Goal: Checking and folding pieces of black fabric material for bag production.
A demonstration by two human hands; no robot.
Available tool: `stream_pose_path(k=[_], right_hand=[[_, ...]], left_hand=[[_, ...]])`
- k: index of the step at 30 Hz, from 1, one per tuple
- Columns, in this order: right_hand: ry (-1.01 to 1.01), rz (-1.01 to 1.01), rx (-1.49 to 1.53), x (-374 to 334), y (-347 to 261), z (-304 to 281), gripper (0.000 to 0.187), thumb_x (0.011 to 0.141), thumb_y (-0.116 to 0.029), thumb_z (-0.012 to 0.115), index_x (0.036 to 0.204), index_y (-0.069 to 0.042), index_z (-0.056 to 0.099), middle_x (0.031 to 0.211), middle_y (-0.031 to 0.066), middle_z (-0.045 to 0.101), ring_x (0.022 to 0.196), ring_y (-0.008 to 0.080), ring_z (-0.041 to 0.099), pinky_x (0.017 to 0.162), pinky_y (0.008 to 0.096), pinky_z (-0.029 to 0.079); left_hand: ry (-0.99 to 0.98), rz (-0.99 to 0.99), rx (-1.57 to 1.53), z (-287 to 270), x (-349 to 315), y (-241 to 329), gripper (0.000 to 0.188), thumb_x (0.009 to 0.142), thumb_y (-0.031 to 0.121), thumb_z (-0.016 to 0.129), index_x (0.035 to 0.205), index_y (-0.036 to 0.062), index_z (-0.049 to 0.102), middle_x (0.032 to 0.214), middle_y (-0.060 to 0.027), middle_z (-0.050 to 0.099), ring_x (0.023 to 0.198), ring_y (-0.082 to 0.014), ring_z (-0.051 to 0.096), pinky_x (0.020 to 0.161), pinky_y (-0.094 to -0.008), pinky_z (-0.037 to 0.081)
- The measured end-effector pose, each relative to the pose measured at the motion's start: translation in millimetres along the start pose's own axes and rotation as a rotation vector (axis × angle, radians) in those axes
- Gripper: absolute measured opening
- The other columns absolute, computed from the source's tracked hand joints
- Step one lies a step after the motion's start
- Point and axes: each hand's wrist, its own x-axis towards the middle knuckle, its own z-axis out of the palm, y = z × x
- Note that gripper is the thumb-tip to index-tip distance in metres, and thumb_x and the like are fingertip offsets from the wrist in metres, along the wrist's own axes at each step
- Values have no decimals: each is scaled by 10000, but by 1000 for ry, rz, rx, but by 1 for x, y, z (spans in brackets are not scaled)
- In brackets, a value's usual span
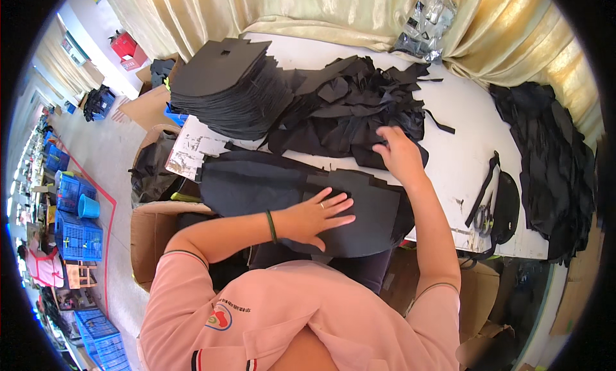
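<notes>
My left hand point(319, 218) lies flat with its fingers spread on a stiff black panel point(369, 210). That panel rests on black fabric point(253, 182) at the table's near edge, close to my body. Farther forward and to the right, my right hand point(399, 151) reaches over a loose heap of black fabric pieces point(350, 105). Its thumb and fingers are apart, and nothing shows between them. Left of the heap stands a tall stack of black cut panels point(221, 73), the top one with a small square notch.
On the white table point(462, 146), a black pouch point(505, 207) and scissors point(482, 220) lie at right. More black pieces point(548, 153) hang over the right edge. A clear plastic bag point(428, 25) sits by the curtain. Cardboard boxes point(151, 243) stand left; blue crates point(80, 233) line the floor.
</notes>
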Motion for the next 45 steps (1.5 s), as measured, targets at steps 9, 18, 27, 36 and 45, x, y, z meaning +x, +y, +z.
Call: stream_pose_path(k=[9, 18, 27, 36, 45], right_hand=[[-254, 277, -347, 116, 32, 49, 282, 849, -68, 601, 1130, -82, 624, 1149, 149, 659, 1073, 375, 624, 888, 442, 513], [192, -167, 116, 121, -19, -17, 92, 836, -41, 635, 914, -41, 683, 922, 151, 664, 889, 339, 648, 798, 402, 516], [-86, 125, -404, 130, 33, 72, 218, 866, -76, 520, 1055, -83, 629, 1026, 142, 663, 941, 363, 670, 790, 449, 546], [-100, -486, 544, 85, -107, -85, 130, 906, 41, 547, 972, -15, 643, 797, 66, 589, 710, 155, 586, 668, 272, 483], [-490, -702, 660, 31, -151, -153, 455, 943, -369, 632, 701, 4, 541, 688, 65, 557, 646, 229, 536, 706, 366, 470]], left_hand=[[111, 28, -198, -4, -2, -5, 684, 838, 348, 738, 1424, 137, 455, 1545, -183, 294, 1452, -364, 247, 1170, -575, 181], [847, -500, -723, -59, -7, -92, 243, 889, 102, 687, 1111, 30, 620, 995, -58, 650, 876, -133, 621, 798, -281, 509], [695, -416, -544, -50, -26, -71, 227, 882, 129, 685, 1082, 30, 642, 998, -89, 657, 869, -186, 635, 811, -311, 517], [1085, -382, -704, -104, -25, -111, 372, 889, 39, 658, 1245, 59, 554, 1140, -43, 600, 1050, -128, 569, 928, -290, 470], [717, 217, -357, -127, 68, -60, 476, 704, 121, 794, 1161, 113, 662, 1305, -130, 536, 1249, -321, 482, 1074, -420, 358]])
